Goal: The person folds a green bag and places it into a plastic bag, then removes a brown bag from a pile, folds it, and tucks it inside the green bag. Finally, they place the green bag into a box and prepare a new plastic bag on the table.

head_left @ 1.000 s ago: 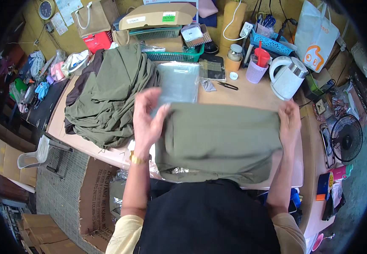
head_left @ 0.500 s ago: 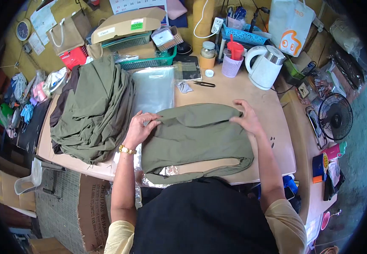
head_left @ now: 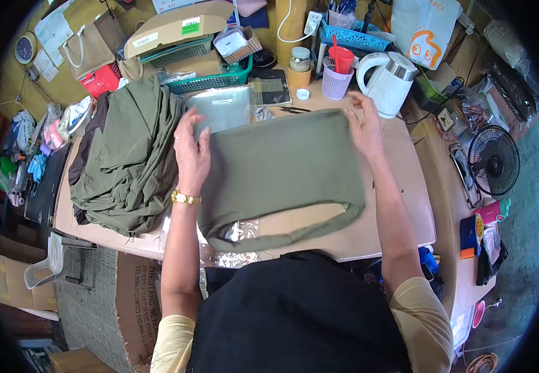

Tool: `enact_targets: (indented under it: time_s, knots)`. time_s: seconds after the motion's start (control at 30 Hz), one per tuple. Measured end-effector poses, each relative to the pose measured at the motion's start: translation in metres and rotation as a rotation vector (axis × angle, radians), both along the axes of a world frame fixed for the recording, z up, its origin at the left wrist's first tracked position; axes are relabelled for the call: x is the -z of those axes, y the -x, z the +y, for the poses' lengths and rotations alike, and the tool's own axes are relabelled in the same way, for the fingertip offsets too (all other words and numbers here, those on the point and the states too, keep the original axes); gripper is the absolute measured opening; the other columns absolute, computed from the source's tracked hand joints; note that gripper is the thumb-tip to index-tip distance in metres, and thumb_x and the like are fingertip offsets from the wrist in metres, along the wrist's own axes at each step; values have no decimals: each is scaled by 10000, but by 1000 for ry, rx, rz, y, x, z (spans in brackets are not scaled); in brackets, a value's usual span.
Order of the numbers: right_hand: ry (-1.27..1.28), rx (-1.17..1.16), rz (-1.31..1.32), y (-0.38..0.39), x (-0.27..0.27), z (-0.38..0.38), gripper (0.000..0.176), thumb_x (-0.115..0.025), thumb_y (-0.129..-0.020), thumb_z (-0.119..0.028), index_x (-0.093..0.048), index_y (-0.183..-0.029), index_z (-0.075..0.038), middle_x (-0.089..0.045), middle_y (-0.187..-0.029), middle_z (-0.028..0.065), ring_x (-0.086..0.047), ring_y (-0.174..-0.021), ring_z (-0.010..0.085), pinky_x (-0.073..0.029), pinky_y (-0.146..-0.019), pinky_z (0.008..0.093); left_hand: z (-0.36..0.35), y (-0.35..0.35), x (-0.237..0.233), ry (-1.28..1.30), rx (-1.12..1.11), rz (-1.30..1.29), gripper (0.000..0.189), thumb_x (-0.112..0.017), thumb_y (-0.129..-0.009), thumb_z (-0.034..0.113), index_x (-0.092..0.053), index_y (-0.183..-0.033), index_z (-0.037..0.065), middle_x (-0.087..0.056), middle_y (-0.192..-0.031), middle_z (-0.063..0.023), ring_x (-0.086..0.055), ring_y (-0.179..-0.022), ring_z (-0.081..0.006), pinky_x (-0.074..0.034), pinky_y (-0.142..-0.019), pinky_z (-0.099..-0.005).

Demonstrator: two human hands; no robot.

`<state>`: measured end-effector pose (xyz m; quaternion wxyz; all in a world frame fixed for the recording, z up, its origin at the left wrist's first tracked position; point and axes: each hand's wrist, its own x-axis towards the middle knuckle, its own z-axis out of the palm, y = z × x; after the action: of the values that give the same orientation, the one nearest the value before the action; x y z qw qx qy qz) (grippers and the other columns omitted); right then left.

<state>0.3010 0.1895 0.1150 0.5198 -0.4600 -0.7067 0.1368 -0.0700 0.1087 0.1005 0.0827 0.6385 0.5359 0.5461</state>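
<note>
A folded olive-green garment (head_left: 282, 161) lies in front of me, its upper part smooth. Along its near side a narrow band of the cloth curves round a gap that shows the table. My left hand (head_left: 193, 149), a gold watch on its wrist, is at the garment's upper left edge. Its thumb and fingers are apart, the fingertips slightly blurred. At the upper right corner is my right hand (head_left: 365, 126), fingers spread, thumb beside the cloth edge. Whether either hand touches the cloth is hard to tell. Clear plastic bags (head_left: 223, 105) lie just beyond the garment.
A heap of olive-green cloth (head_left: 129, 155) covers the left of the table (head_left: 403, 186). At the back stand a green basket (head_left: 219, 81), a jar (head_left: 300, 59), a lilac cup (head_left: 336, 81) and a white kettle (head_left: 384, 84). Thread snips (head_left: 295, 110) lie behind the garment. A fan (head_left: 494, 160) is at right.
The garment's far edge has moved away from me, and its wrinkled upper part is now smooth. Both hands have moved farther forward; the left has let go of its pinch on the cloth.
</note>
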Motion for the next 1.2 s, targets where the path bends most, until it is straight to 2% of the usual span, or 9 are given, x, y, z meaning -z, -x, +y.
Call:
enact_targets:
  time_s: [0.03,0.1,0.27,0.4,0.47,0.57,0.73,0.97,1.2]
  knots:
    - [-208,67,-121,7,-8,-5,252,-609,-953,-107,-601,-1192,-29,-642,-1099,176,-622,-1079,307,-479,-924,371,-7,-12,-11,-90,-71,187,225,-582,-973,107,-609,-1194,75,-618,-1225,-146,-581,-1115,-298,-434,-966,-424]
    - [30,-38,-233,16,1,-35,380,-640,-940,-148,-544,-1295,-53,-551,-1315,179,-525,-1227,344,-418,-1025,433,-29,-31,-14,51,-13,477,362,-534,-998,212,-527,-1349,124,-471,-1477,-132,-406,-1399,-346,-239,-1151,-591]
    - [-9,-100,-789,9,75,-76,497,-653,-932,-199,-488,-1392,-109,-514,-1400,128,-472,-1294,333,-326,-1084,528,-63,-30,56,416,148,789,438,-508,-1007,365,-545,-1377,134,-508,-1462,-107,-362,-1446,-304,-110,-1176,-650]
    - [-22,-76,-665,-13,73,-92,427,-699,-889,-199,-583,-1290,-111,-567,-1319,118,-500,-1243,327,-343,-1061,526,-84,-16,21,287,167,523,341,-599,-950,384,-680,-1146,116,-646,-1217,-92,-529,-1265,-298,-257,-1148,-552]
    - [172,-354,-472,-22,41,-110,308,-745,-837,-188,-667,-1124,-106,-618,-1177,85,-531,-1156,297,-344,-1054,507,-108,-15,-17,617,384,504,330,-727,-848,395,-705,-1010,109,-674,-1001,-54,-603,-1081,-265,-354,-1060,-467]
    - [183,-458,-596,-20,31,-126,170,-769,-804,-155,-680,-930,-84,-634,-956,46,-557,-1023,257,-347,-1049,477,-134,-8,-10,651,432,591,355,-823,-747,377,-708,-956,113,-663,-915,-43,-621,-993,-239,-377,-1008,-431]
    - [327,-472,-436,-44,71,-103,97,-744,-816,-105,-662,-862,-82,-611,-790,0,-584,-851,187,-291,-1100,457,-134,24,36,492,271,280,149,-736,-866,183,-686,-794,64,-623,-666,-45,-600,-686,-228,-371,-1009,-418]
    - [289,-419,-336,-38,66,-86,69,-725,-855,-116,-682,-809,-88,-564,-720,3,-584,-777,171,-231,-1162,504,-129,33,30,459,175,423,221,-778,-826,264,-696,-776,65,-620,-661,-73,-573,-722,-236,-370,-910,-382]
    - [126,-380,-415,-7,48,-83,55,-755,-823,-129,-708,-822,-100,-617,-825,11,-604,-872,202,-252,-1152,554,-66,-94,19,384,300,406,387,-645,-921,424,-696,-1097,83,-691,-1029,-118,-631,-1031,-345,-481,-864,-475]
